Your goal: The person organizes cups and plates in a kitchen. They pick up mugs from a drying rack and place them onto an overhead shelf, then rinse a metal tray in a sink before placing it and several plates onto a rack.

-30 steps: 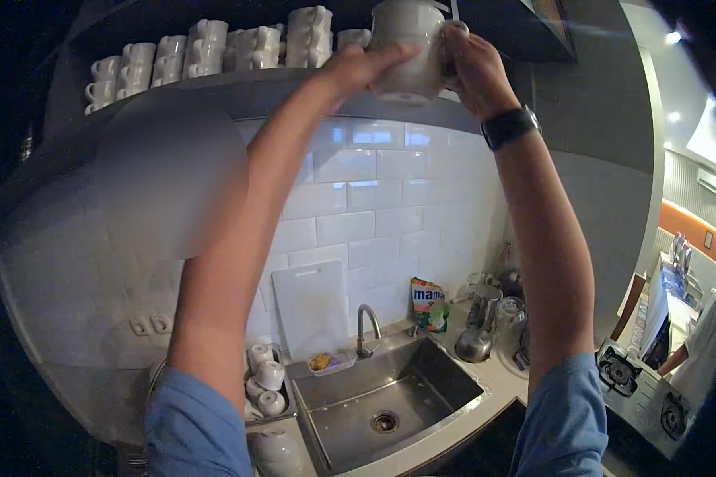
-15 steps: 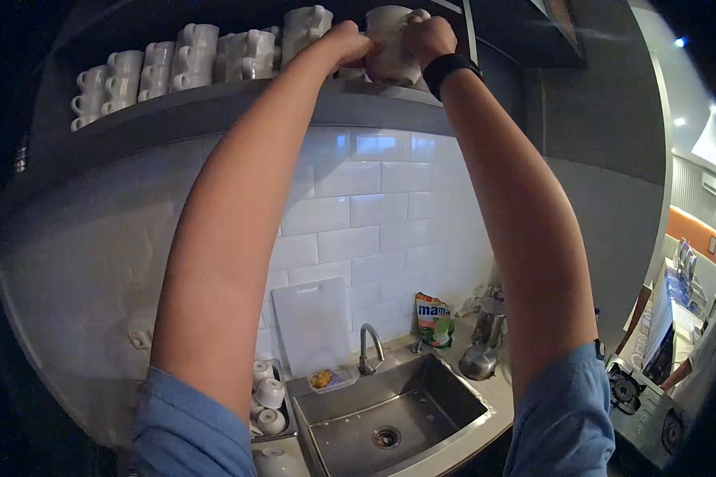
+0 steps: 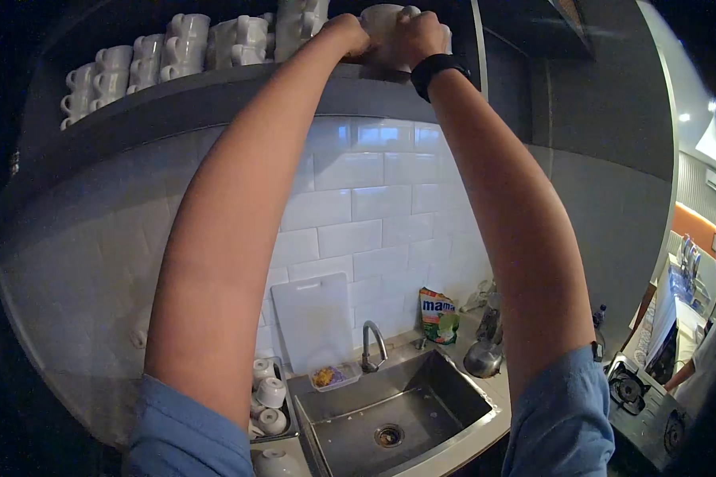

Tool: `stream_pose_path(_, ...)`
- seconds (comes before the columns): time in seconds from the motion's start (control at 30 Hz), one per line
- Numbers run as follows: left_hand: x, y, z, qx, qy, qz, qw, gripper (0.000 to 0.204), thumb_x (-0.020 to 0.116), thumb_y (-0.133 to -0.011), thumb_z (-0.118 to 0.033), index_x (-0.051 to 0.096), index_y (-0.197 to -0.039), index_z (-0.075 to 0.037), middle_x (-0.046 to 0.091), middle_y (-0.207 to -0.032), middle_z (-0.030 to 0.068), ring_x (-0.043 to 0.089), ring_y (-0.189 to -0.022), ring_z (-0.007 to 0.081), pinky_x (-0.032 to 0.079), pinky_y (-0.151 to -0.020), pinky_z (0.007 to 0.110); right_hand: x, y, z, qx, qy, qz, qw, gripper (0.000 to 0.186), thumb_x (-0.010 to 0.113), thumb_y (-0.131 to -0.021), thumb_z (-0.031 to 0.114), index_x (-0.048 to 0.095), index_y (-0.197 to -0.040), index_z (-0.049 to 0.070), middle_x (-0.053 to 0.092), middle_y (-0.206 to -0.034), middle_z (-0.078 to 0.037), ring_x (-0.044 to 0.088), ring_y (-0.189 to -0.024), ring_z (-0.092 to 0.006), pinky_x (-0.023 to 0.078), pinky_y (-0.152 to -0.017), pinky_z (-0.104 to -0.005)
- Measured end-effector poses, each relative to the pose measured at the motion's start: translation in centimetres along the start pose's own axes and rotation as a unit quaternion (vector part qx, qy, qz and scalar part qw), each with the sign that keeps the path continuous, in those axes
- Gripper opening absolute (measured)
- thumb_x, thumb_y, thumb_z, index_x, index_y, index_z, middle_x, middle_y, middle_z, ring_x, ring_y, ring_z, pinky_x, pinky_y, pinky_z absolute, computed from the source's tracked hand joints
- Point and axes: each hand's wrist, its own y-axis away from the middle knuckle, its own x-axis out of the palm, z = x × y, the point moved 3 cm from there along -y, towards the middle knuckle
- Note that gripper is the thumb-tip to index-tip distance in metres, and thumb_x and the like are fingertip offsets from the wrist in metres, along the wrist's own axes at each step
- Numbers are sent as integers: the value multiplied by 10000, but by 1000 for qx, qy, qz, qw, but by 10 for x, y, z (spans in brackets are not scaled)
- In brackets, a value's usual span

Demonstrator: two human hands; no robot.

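Observation:
Both my arms are raised to the upper dark shelf (image 3: 191, 107). My left hand (image 3: 346, 33) curls against the left side of a large white cup or pitcher (image 3: 383, 36). My right hand (image 3: 423, 38), with a black wristband, is closed at its handle side. Left of them on the shelf stand several stacks of white mugs (image 3: 184, 48). The far side of the pitcher and some of my fingertips are hidden.
Below are a steel sink (image 3: 410, 401) with a faucet (image 3: 371, 346), a cutting board (image 3: 310, 318), a rack of cups (image 3: 272, 393), a packet (image 3: 437, 318) and steel pots (image 3: 484, 356). A stove (image 3: 628, 393) and another person's arm (image 3: 684, 374) are at the right.
My hands have carried the white pitcher from hanging at the shelf's front edge back onto the shelf. My arms are stretched further forward, and the pitcher sits deeper among the mugs.

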Motion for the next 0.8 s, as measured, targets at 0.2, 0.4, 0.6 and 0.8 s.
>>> stream_pose_path(0.2,-9,23,-20,48,-157,22,986,368,625,-720,-238,650,-989,11,638,-1004,216,618,-948,361,489,-838,396,10,4,-10,-118,45,-5,992,352,525,-861,334,594,-891,-10,609,-860,-271,583,-815,-439,460,-742,-498)
stream_pose_path(0.4,0,11,-14,21,-135,14,991,392,650,-736,-326,664,-940,9,642,-984,211,623,-931,353,490,-813,413,39,-16,-23,-89,9,18,996,340,584,-811,339,590,-851,1,604,-868,-276,578,-831,-423,446,-739,-497)
stream_pose_path(0.6,12,0,-6,37,-96,28,994,452,641,-770,-437,672,-945,-21,646,-974,202,623,-913,352,489,-795,410,48,-23,-22,-76,-7,40,996,390,540,-878,343,590,-969,-32,615,-968,-230,590,-932,-363,476,-821,-430)
stream_pose_path(0.8,19,-8,-6,83,-111,36,990,453,598,-803,-440,662,-981,-28,650,-990,175,620,-906,353,483,-798,405,45,-28,-25,-71,-11,62,996,426,536,-868,379,569,-1028,-14,607,-1005,-241,563,-995,-387,454,-869,-448)
